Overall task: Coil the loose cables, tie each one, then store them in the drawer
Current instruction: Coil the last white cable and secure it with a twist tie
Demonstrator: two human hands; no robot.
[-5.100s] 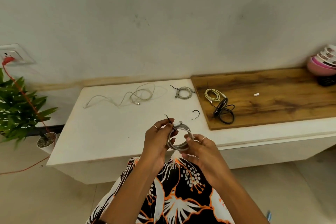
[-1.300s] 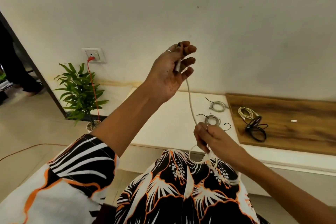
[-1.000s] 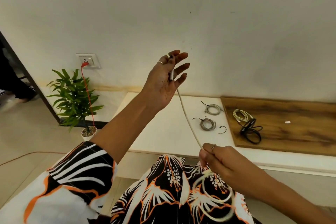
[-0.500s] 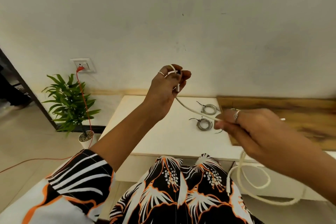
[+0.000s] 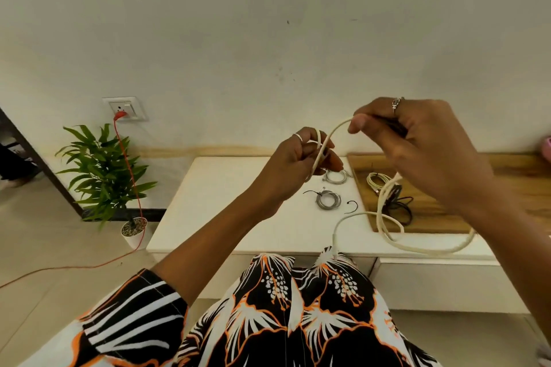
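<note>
White cable (image 5: 384, 211) is mid-frame right, hanging in the air in slack loops in front of the counter edge, its free plug end dangling at lower centre. Left hand (image 5: 301, 164), centre of frame, grips one end with curled fingers, probably as the anchor for a new coil. Right hand (image 5: 423, 146), upper right, pinches the cable between thumb and forefinger a short way along, arching that stretch over toward the left hand, which looks like the first loop being laid. Rest of the cable trails below the right hand so it can feed in.

On the white counter (image 5: 226, 202) behind, centre: two grey coiled cables, near coil (image 5: 328, 199) with a black tie sticking out, far coil (image 5: 335, 177) partly behind the left hand. A loose black tie (image 5: 351, 205) lies just right of the near coil, likely waiting for this cable. On the wooden board (image 5: 507, 188), right: a yellowish coil (image 5: 377, 180) touching a black cable bundle (image 5: 399, 208).

Containers: a drawer-like front (image 5: 447, 283) shows under the counter at lower right, closed, contents hidden. No coils stored yet, by my read.
</note>
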